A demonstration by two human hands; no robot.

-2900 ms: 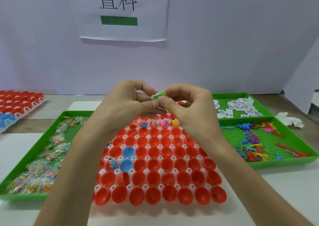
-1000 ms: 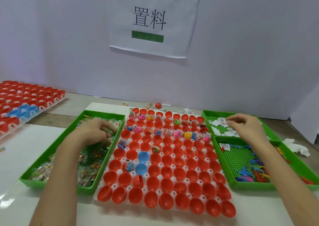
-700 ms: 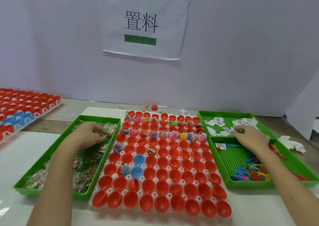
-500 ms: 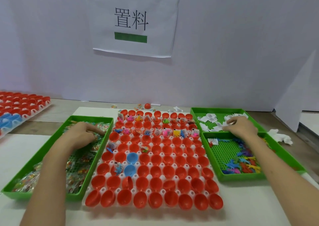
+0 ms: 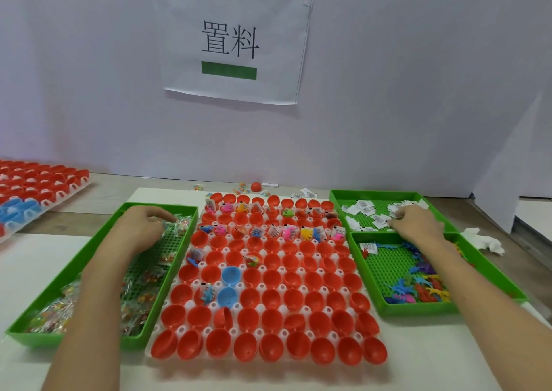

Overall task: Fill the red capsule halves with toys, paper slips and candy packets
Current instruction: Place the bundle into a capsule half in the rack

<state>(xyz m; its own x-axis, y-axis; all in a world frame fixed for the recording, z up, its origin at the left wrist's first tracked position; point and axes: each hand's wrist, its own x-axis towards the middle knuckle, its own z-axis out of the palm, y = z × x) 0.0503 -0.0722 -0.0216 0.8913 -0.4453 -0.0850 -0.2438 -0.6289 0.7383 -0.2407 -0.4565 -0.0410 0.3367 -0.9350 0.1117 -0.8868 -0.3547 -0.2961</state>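
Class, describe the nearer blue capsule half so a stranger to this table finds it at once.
Start at the white tray of red capsule halves between the green trays. Left of its middle are two blue ones; skip the farther blue half. Yours is the nearer blue half, with a toy-filled red half at its left.

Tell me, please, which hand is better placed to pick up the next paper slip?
Right: the right hand rests among the paper slips; the left hand is across the capsules, at the candy packets.
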